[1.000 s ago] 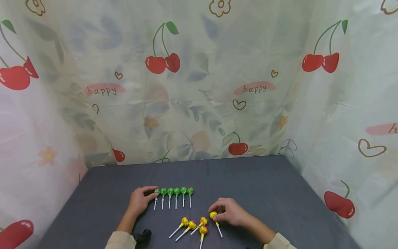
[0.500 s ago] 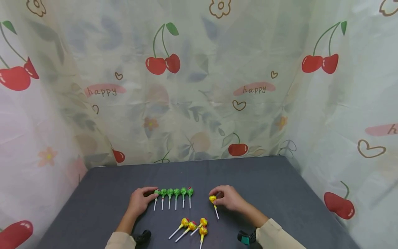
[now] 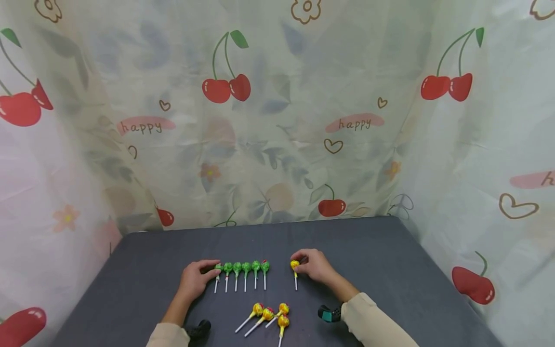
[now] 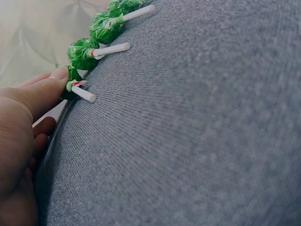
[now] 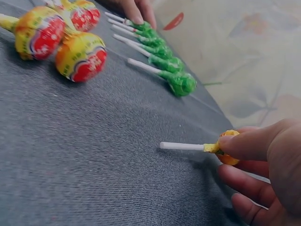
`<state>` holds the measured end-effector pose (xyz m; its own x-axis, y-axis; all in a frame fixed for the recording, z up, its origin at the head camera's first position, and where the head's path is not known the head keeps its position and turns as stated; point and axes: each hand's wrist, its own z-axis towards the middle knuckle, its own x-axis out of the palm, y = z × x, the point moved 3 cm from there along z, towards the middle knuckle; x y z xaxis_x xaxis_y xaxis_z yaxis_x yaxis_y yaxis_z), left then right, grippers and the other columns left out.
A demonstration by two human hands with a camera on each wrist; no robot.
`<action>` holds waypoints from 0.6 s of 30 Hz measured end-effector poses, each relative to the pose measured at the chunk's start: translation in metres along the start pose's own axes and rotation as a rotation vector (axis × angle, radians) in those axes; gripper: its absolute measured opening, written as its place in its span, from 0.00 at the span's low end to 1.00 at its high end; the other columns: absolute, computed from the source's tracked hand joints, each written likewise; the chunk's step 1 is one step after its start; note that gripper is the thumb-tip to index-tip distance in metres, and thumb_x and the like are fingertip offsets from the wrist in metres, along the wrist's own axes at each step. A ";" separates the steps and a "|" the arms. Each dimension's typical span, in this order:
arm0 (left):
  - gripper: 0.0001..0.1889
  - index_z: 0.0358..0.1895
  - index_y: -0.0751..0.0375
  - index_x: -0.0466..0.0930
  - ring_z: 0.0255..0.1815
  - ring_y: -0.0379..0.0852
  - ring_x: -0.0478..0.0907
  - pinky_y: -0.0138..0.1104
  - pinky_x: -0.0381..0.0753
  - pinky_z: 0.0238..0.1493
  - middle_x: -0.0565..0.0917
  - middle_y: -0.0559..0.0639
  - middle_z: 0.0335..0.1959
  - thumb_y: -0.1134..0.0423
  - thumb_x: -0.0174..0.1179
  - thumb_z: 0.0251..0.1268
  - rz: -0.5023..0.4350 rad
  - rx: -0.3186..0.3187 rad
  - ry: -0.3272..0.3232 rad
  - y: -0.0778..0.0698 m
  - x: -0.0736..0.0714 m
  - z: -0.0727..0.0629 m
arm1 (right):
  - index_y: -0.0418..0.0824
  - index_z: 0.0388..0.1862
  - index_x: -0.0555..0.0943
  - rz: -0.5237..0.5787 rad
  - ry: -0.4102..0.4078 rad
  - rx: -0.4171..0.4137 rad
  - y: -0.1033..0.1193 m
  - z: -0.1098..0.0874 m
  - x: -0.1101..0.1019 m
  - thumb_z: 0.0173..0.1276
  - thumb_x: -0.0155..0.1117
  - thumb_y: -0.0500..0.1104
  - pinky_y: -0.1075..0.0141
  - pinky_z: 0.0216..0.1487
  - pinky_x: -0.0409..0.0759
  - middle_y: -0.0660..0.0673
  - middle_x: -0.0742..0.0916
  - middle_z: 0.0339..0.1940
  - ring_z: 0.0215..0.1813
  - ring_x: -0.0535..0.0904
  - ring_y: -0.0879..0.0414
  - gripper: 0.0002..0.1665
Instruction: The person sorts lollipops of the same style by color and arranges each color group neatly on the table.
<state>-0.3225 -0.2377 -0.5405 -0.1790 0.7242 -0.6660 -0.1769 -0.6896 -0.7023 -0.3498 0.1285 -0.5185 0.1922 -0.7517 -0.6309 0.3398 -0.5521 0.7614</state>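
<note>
Several green-wrapped lollipops [image 3: 246, 267] lie side by side in a row on the dark grey table, white sticks toward me. At the row's left end my left hand [image 3: 193, 280] pinches the head of the last green lollipop [image 4: 84, 93] between thumb and fingers. To the right of the row, across a gap, my right hand [image 3: 318, 266] pinches a yellow lollipop [image 5: 182, 146] by its head. Its stick points toward me, much like the green ones. Nearer to me lies a loose group of yellow and red lollipops [image 3: 267, 314] at differing angles.
The grey cloth-covered table [image 3: 347, 241] ends at a pale curtain [image 3: 277, 144] printed with cherries, which also hangs along both sides. A black strap [image 3: 199, 330] sits at the left wrist, and a black and teal device [image 3: 330, 314] at the right wrist.
My right hand has carried the yellow lollipop away from me, from beside the loose yellow group to level with the green row. Its stick has turned straighter. The left hand has stayed in place.
</note>
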 end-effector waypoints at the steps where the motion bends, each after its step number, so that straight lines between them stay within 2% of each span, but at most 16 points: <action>1: 0.15 0.49 0.54 0.87 0.51 0.57 0.78 0.52 0.72 0.56 0.85 0.53 0.47 0.59 0.70 0.59 0.000 -0.001 0.000 0.000 0.000 0.000 | 0.42 0.41 0.86 -0.003 -0.008 0.004 -0.001 0.001 0.001 0.59 0.73 0.35 0.65 0.31 0.77 0.50 0.84 0.36 0.31 0.77 0.57 0.11; 9: 0.15 0.50 0.55 0.87 0.51 0.57 0.77 0.52 0.72 0.55 0.85 0.53 0.47 0.59 0.70 0.59 0.004 -0.003 -0.002 -0.001 0.000 0.000 | 0.41 0.40 0.86 -0.021 -0.045 0.013 -0.006 0.008 0.003 0.59 0.73 0.35 0.65 0.32 0.78 0.50 0.85 0.34 0.31 0.77 0.58 0.10; 18: 0.15 0.50 0.54 0.87 0.52 0.58 0.77 0.53 0.71 0.56 0.85 0.54 0.48 0.59 0.70 0.59 0.002 -0.012 0.000 -0.001 0.000 -0.001 | 0.41 0.40 0.86 -0.034 -0.041 0.034 -0.007 0.010 -0.002 0.59 0.72 0.33 0.62 0.38 0.79 0.50 0.86 0.36 0.34 0.78 0.57 0.10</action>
<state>-0.3219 -0.2371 -0.5403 -0.1791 0.7230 -0.6672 -0.1650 -0.6907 -0.7041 -0.3613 0.1301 -0.5208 0.1431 -0.7463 -0.6500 0.3141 -0.5886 0.7449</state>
